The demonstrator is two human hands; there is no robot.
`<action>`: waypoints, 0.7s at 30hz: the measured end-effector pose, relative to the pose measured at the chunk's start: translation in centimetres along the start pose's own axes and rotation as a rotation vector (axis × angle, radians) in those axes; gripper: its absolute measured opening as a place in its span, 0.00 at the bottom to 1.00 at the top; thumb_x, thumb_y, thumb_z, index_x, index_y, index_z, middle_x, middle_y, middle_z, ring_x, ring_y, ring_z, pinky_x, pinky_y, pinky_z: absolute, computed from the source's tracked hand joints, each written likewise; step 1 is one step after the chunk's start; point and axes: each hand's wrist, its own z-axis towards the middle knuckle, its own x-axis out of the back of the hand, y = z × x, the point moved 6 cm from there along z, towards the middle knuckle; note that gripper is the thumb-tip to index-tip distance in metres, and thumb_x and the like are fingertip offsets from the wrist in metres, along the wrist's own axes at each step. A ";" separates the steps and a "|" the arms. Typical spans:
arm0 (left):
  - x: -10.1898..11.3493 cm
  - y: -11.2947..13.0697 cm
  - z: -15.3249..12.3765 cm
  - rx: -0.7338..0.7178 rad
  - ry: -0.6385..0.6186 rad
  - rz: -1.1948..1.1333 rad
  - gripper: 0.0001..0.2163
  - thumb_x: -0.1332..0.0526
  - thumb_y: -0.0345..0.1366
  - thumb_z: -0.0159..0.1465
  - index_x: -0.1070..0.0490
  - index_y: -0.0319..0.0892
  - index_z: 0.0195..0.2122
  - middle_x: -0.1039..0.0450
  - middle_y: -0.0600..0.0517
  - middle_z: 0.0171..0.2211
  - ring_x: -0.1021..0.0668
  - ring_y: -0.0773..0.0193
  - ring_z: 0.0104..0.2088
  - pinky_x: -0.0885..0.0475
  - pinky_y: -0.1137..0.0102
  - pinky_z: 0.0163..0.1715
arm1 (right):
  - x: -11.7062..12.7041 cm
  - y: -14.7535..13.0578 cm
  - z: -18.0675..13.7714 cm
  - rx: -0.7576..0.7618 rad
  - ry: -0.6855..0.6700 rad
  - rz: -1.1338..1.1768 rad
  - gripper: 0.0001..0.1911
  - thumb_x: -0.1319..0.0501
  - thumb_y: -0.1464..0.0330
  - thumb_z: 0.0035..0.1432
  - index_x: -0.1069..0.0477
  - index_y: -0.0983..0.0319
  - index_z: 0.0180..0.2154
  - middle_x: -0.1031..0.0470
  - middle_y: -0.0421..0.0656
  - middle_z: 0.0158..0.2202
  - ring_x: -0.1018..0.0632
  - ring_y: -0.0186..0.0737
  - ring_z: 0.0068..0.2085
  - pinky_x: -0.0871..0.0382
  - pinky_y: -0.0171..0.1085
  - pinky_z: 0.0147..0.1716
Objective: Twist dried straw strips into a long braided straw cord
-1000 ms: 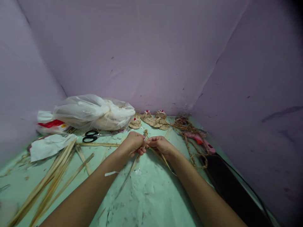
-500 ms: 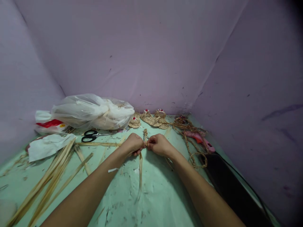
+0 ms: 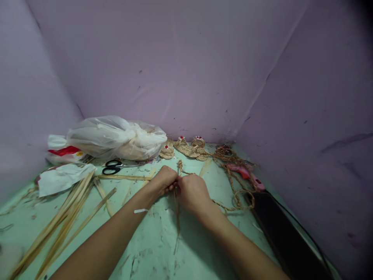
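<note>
Close together over the middle of the green surface, both hands are closed and pinching the same braided cord [image 3: 180, 166] of straw-coloured fibre. My left hand [image 3: 166, 179] has its fingers curled, with a loose fibre strip [image 3: 177, 217] hanging below. Against it presses my right hand [image 3: 192, 194], its back towards me, so its fingertips are largely hidden. The cord's looped top end shows above the hands. A length of twisted rope [image 3: 230, 209] comes out from behind the right wrist and runs to the right.
Dry fibre strips [image 3: 62, 219] and black-handled scissors [image 3: 113, 167] lie at the left, near a white plastic bag [image 3: 116, 138]. Woven pieces with red beads [image 3: 190, 149] stand by the wall. To the right are tangled rope [image 3: 229, 155], a pink tool [image 3: 258, 182] and a dark flat object [image 3: 285, 233].
My right hand has turned over and moved left and slightly down against my left hand. More rope shows behind the right wrist. The hanging strip has shifted slightly right.
</note>
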 end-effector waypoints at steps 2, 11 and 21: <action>0.2 -0.1 0.2 -0.023 -0.052 -0.047 0.07 0.46 0.27 0.44 0.44 0.39 0.12 0.49 0.58 0.06 0.45 0.75 0.08 0.52 0.77 0.11 | 0.0 0.0 -0.1 0.017 -0.012 0.033 0.10 0.44 0.69 0.49 0.25 0.64 0.28 0.25 0.53 0.27 0.26 0.45 0.29 0.43 0.36 0.26; 0.3 -0.6 1.2 -0.139 -0.235 -0.186 0.05 0.43 0.33 0.41 0.38 0.38 0.18 0.48 0.60 0.09 0.46 0.77 0.10 0.58 0.77 0.11 | -0.6 5.8 2.3 -0.316 0.014 0.826 0.08 0.46 0.69 0.48 0.32 0.65 0.22 0.35 0.39 0.17 0.36 0.30 0.20 0.49 0.30 0.19; 1.2 0.0 1.0 -0.137 -0.089 0.176 0.02 0.44 0.29 0.43 0.34 0.37 0.16 0.39 0.55 0.11 0.43 0.74 0.10 0.49 0.75 0.12 | -4.5 4.6 2.4 -0.444 -0.155 1.126 0.03 0.43 0.73 0.36 0.37 0.64 0.16 0.47 0.31 0.09 0.50 0.23 0.12 0.61 0.30 0.13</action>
